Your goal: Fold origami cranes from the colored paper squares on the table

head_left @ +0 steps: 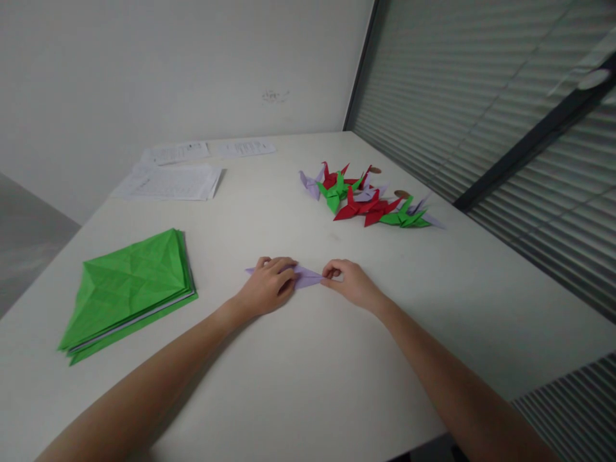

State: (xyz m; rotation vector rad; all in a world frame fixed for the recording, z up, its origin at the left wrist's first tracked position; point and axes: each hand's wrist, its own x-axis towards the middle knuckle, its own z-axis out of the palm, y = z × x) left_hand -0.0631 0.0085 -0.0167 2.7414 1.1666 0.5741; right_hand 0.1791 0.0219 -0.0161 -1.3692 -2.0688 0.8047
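A long, narrow piece of folded purple paper [307,277] with pointed ends lies flat on the white table, its middle partly covered. My left hand [269,287] rests over it, fingers bent and gripping it against the tabletop. At the paper's right tip, my right hand [353,282] pinches the point between thumb and forefinger. Beyond my hands sits a cluster of finished origami cranes, among them a red crane [356,206], a green crane [337,191] and a purple crane [311,184].
A stack of creased green paper sheets [135,273] with a pale layer near the bottom lies left of my left arm. Printed pages [168,182] are spread at the back left. Two brown round knobs or holes show behind the cranes. Window blinds [481,96] run along the right.
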